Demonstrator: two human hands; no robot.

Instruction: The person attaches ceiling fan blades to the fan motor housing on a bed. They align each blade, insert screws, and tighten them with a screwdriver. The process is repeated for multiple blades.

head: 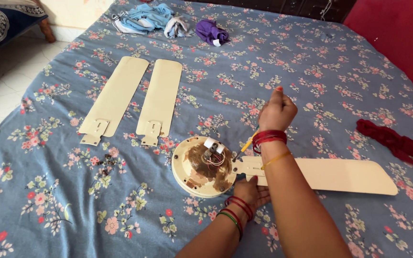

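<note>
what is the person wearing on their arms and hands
Both forearms are bare, with no sleeves in view. The right hand has red-painted nails; that wrist carries a stack of red bangles and, further up the arm, one thin yellow bangle. The left hand has red bangles at the wrist with a green one among them.
</note>
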